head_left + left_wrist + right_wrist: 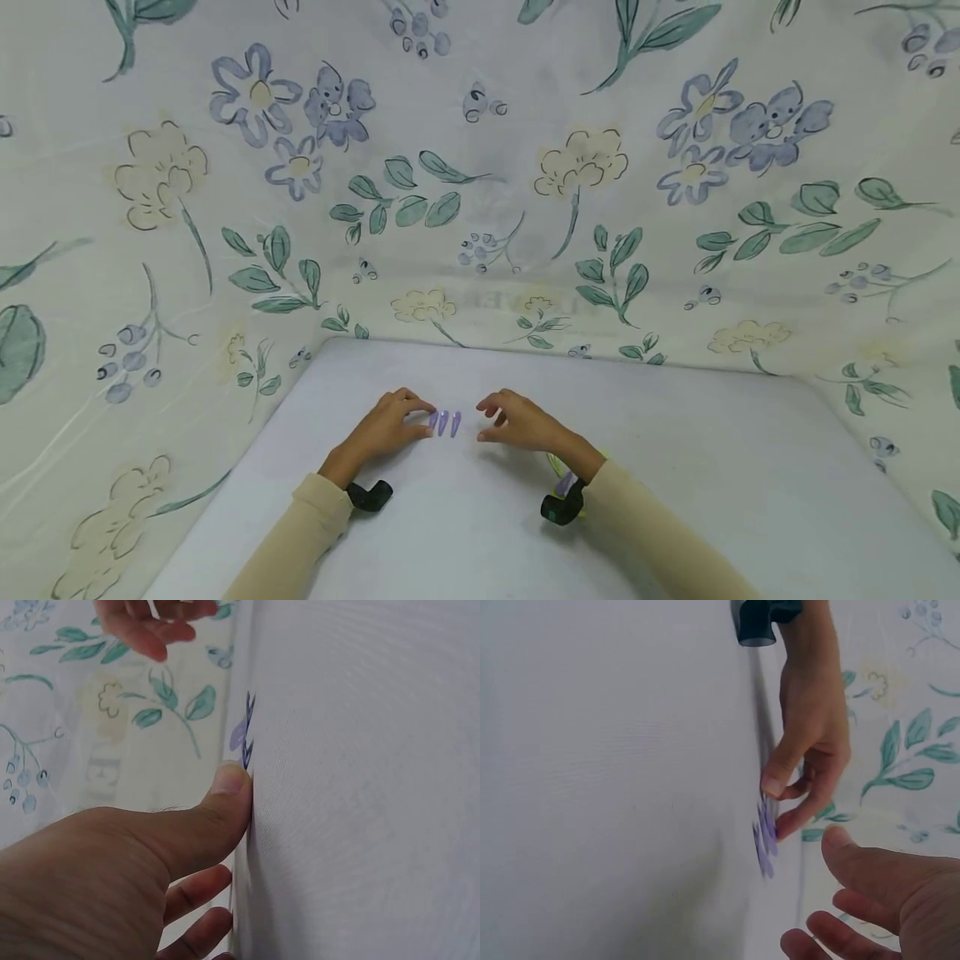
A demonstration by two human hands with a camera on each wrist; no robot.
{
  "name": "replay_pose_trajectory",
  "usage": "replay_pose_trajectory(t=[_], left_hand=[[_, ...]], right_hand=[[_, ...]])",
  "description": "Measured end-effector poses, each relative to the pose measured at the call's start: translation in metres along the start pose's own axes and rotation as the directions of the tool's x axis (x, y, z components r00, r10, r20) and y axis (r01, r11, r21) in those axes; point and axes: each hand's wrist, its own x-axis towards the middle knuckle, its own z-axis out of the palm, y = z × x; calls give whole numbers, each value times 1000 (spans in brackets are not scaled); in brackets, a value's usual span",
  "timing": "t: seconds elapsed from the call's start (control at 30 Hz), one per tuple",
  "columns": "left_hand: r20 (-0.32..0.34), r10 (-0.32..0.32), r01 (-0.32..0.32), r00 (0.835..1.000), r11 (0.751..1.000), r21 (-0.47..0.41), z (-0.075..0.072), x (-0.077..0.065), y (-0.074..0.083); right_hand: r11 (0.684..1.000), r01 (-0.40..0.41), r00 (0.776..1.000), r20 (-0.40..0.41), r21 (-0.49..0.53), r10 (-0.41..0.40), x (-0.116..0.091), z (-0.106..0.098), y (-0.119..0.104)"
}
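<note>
Three small purple snap hair clips [455, 424] lie side by side on the white table, standing lengthwise in the head view. My left hand [390, 423] pinches the leftmost hair clip [432, 420], the index fingertip at its far end and the thumb at its near end. In the right wrist view, these left fingers close around one end of the clip row [767, 834]. To the right of the row, my right hand [522, 422] hovers apart from the clips, its fingers loosely bent and holding nothing.
A packet with yellow-green and purple on it [561, 477] lies partly hidden beneath the right forearm. Both wrists wear black camera mounts [372, 497]. Behind the white table [712, 467], a floral-patterned sheet [510, 217] rises at the back and sides.
</note>
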Motion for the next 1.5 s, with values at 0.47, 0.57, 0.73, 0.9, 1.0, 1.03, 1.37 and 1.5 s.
replay_pose_trajectory(t=[0.47,0.57,0.73,0.9,1.0,1.03,1.37,1.5], left_hand=[[-9,32,-32,999,999,-11,2,1,2],[-27,27,-27,999,1000,-4,-2,2,1],[-10,-4,4,1000,1000,-22,-5,0,0],[7,-22,23,1000,999,-34,1,-5,-1],[1,-11,11,1000,1000,-26,2,-6,-3],[0,-7,7,1000,1000,-26,2,-6,-3],[21,-19,19,1000,1000,-3,1,-5,2],[5,1,-1,1000,1000,-9,-2,-3,7]], right_hand=[[997,63,995,-79,-42,-66,-78,-39,23],[995,77,991,-105,-58,-83,-91,-45,25],[989,110,988,-102,-95,-120,-108,-48,31],[995,75,997,-12,-67,-76,-121,-37,40],[993,90,995,38,-79,-87,-122,-29,46],[990,98,994,48,-100,-94,-122,-26,48],[974,97,995,40,-204,-91,-121,-14,55],[979,56,998,2,-197,-56,-121,-14,53]])
